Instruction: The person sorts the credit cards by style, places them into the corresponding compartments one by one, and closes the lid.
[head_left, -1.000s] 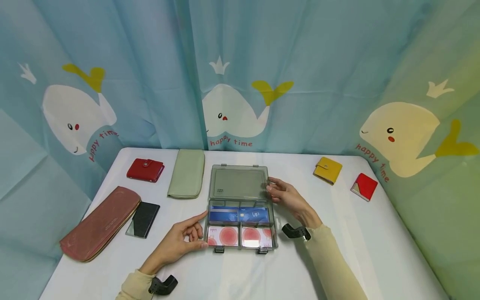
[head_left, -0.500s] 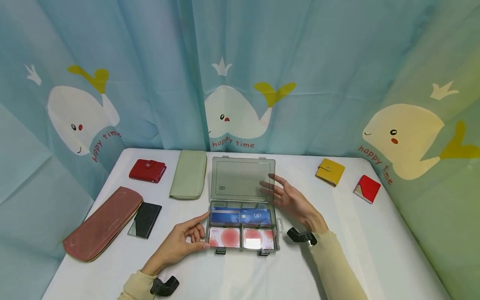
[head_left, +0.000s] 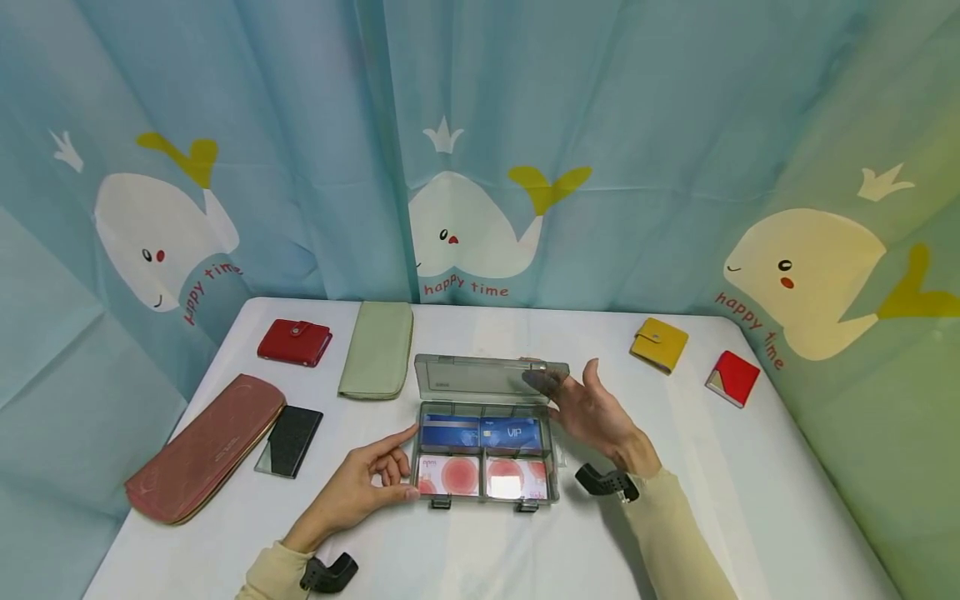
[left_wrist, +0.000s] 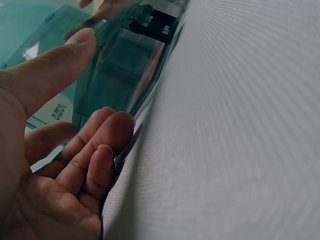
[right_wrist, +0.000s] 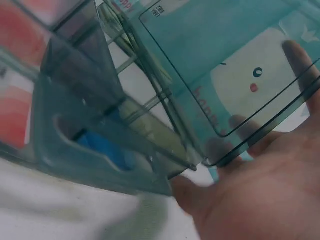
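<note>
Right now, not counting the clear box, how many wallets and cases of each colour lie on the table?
Red: 2
Pink: 1
Green: 1
Yellow: 1
Black: 1
Total: 6

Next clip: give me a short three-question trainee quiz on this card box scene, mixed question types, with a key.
1. True or false: the hinged lid of the clear grey plastic compartment box is fully shut and latched.
2. Which hand touches the lid? A) left hand B) right hand C) neither
3. Fill in: the small wallet nearest the long pale green wallet is coloured ____.

Key
1. False: the lid stands partly raised, and the cards in the compartments show.
2. B: the right hand's fingers are behind the lid's right edge; the left hand rests against the box's left side.
3. Red.
</note>
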